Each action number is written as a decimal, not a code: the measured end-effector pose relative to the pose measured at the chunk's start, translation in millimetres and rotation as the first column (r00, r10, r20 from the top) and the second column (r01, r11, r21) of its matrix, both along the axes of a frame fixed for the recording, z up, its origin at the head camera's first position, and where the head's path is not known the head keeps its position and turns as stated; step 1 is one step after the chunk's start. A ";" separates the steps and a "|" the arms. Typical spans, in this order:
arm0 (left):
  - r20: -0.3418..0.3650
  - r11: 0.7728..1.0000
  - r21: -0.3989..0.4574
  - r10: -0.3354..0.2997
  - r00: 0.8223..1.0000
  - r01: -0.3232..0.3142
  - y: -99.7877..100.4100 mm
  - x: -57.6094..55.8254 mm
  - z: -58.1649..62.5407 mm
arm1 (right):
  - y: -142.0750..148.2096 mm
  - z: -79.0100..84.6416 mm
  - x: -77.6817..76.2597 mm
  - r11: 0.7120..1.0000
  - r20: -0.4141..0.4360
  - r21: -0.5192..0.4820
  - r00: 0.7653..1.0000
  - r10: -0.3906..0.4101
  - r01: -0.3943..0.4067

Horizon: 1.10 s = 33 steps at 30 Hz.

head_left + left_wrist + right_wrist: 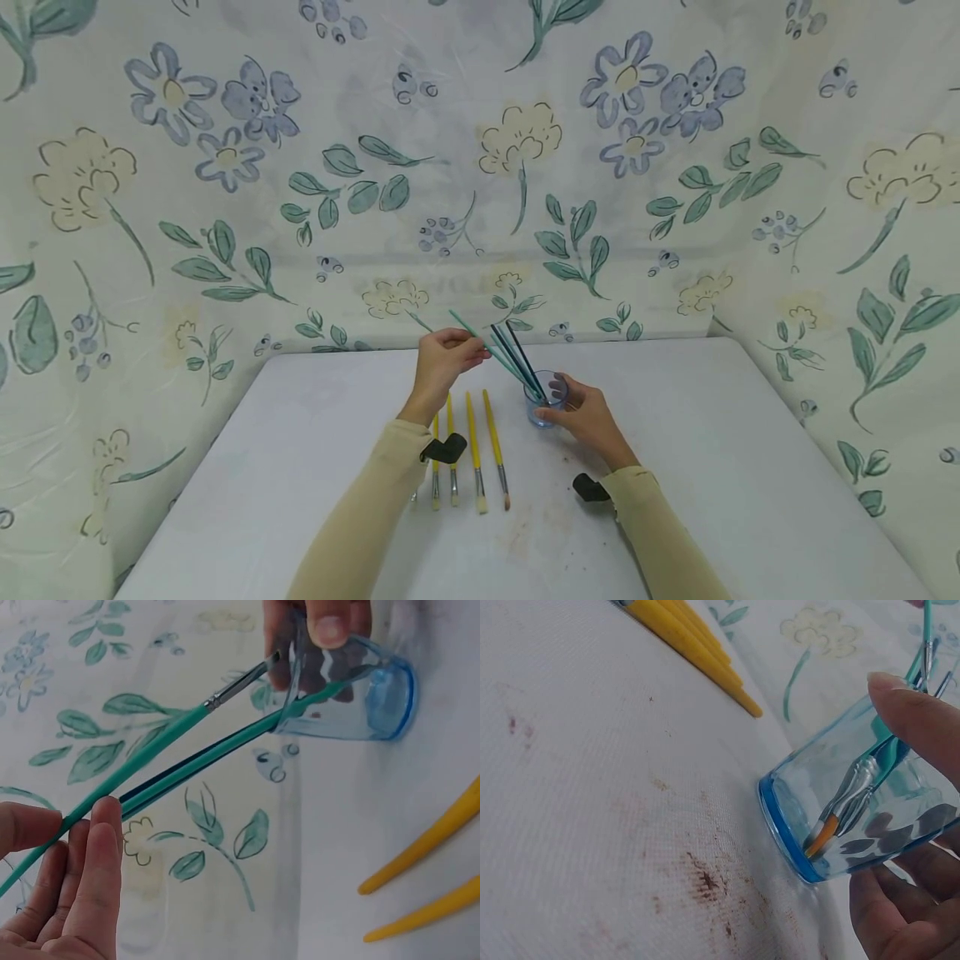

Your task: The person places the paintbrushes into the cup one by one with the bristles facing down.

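My left hand (442, 367) pinches a teal paintbrush (142, 756) by its handle, between thumb and fingertips. The brush slants down to the right, its metal ferrule and bristle end at the mouth of a clear blue-tinted glass (546, 419). My right hand (596, 417) grips this glass, thumb on the near side and fingers round the far side. In the right wrist view the glass leans, its blue base (784, 832) close to the table. Several teal and dark-blue paintbrushes (217, 759) stand inside it, bristle ends down.
Several yellow-handled paintbrushes (474, 442) lie side by side on the white table (675, 517), bristles towards me, partly behind the left forearm. Small reddish-brown stains (707, 881) mark the cloth near the glass. A floral curtain (465, 167) hangs behind the table.
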<state>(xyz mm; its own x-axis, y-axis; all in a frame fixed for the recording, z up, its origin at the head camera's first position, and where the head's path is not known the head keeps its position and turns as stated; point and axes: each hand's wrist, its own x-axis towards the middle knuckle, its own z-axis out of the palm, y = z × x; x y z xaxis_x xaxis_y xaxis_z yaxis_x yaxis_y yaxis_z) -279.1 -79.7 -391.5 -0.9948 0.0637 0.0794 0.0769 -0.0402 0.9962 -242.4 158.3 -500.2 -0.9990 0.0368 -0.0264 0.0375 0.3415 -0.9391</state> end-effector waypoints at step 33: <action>-0.009 0.995 -0.098 -0.012 1.000 0.011 22.3 8.5 -12.8 | -0.5 1.1 1.0 1.000 -0.016 -0.005 1.000 0.010 -0.010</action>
